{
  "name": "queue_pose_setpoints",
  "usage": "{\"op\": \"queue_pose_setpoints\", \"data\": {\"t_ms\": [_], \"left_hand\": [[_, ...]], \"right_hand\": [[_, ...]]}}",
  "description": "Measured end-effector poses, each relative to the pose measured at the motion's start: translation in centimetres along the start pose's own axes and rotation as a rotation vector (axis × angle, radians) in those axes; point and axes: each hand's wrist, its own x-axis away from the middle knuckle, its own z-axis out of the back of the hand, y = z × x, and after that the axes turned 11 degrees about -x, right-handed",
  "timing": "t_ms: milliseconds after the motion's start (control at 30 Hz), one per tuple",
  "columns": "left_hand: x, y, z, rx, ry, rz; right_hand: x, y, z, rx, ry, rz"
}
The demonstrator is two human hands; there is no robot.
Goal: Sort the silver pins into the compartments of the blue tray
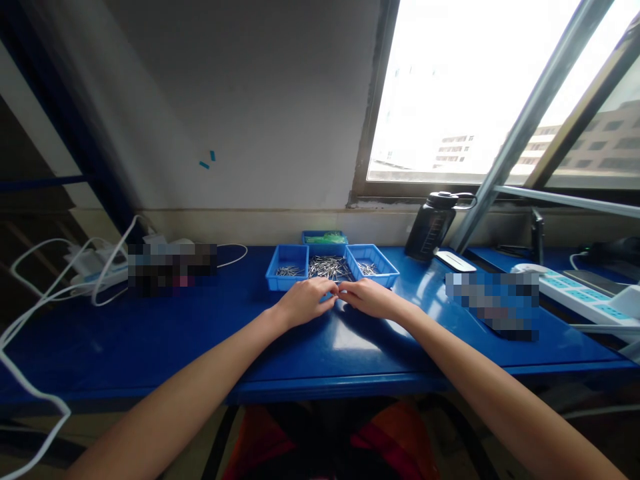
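My left hand [309, 298] and my right hand [369, 297] meet at the fingertips just above the blue tabletop [200, 333]. The fingers of both are bent and pinched together; whatever lies between them is too small to make out. Right behind them is a heap of thin silvery metal pins [330, 267], between two blue plastic bins. More of the same pins lie in the left bin [287, 283], and a smaller batch sits in the right bin [384, 270]. My hands partly cover the front of the heap.
A small blue bin [303, 237] with green contents stands behind the heap. At the right are a black bottle [431, 227], a white flat object [455, 261] and a power strip [575, 290]. White cables [103, 280] and plugs crowd the left side.
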Motion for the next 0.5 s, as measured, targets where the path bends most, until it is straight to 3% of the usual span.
{"op": "queue_pose_setpoints", "data": {"t_ms": [500], "left_hand": [[-0.01,-0.31,-0.19,-0.048,-0.129,0.148]], "right_hand": [[0.12,-0.31,0.36,0.017,0.022,0.004]]}}
